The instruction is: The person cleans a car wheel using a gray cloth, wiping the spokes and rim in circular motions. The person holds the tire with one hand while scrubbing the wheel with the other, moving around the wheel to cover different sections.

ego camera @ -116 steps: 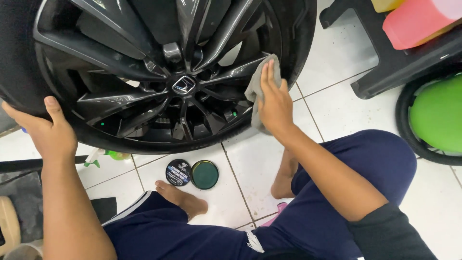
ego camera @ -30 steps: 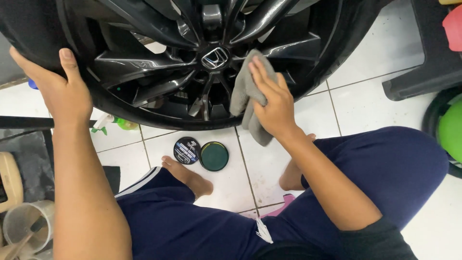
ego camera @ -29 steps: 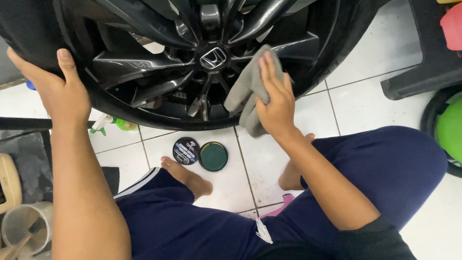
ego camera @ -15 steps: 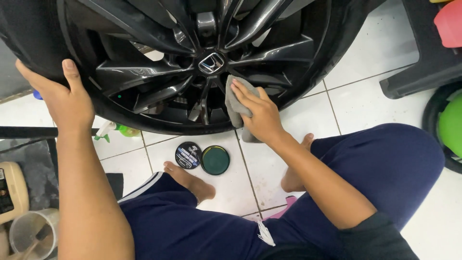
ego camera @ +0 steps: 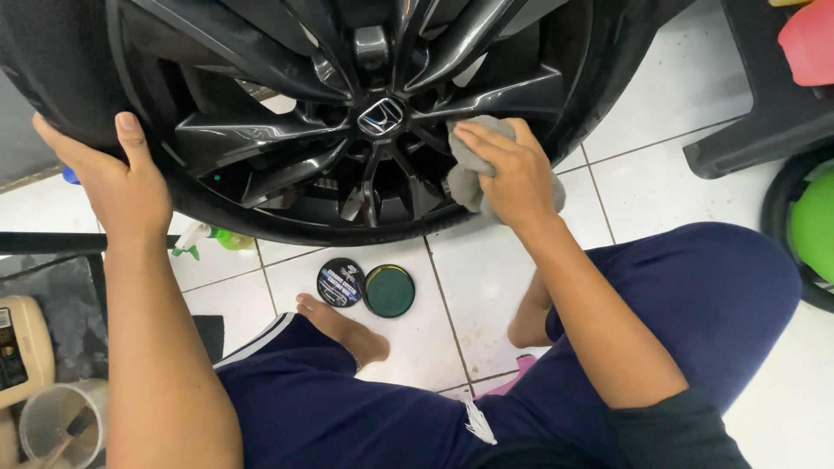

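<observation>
A black multi-spoke wheel [ego camera: 287, 130] filled the upper half of the frame, its tyre [ego camera: 52, 78] curving down the upper left. The right hand [ego camera: 512, 174], just right of centre, pressed a grey cloth [ego camera: 469, 178] against the spokes right beside the hub cap [ego camera: 382, 115]. The fingers were curled over the cloth and clamped it to the metal — folds of it bulged out below and to the right of the palm. The left hand [ego camera: 122, 187], at the left edge, lay on the tyre with the thumb up against the rim lip and the fingers spread flat along the rubber, bracing rather than grasping anything.

Below the wheel, on the white tiled floor [ego camera: 660, 113] near the middle of the frame, sat a small round tin of dark green paste [ego camera: 389, 291] with its black lid [ego camera: 340, 282] touching it on the left. A bare foot [ego camera: 343, 326] rested just under the two, and dark blue trousers [ego camera: 695, 295] covered the crossed legs across the lower half.

At lower left stood a clear plastic cup [ego camera: 56, 426] with a brush in it, beside a beige container [ego camera: 22, 347]. In the upper right corner — partly cut off — were a black step stool [ego camera: 756, 122] and a pink jug [ego camera: 808, 39], with a green round object [ego camera: 817, 226] at the right edge.
</observation>
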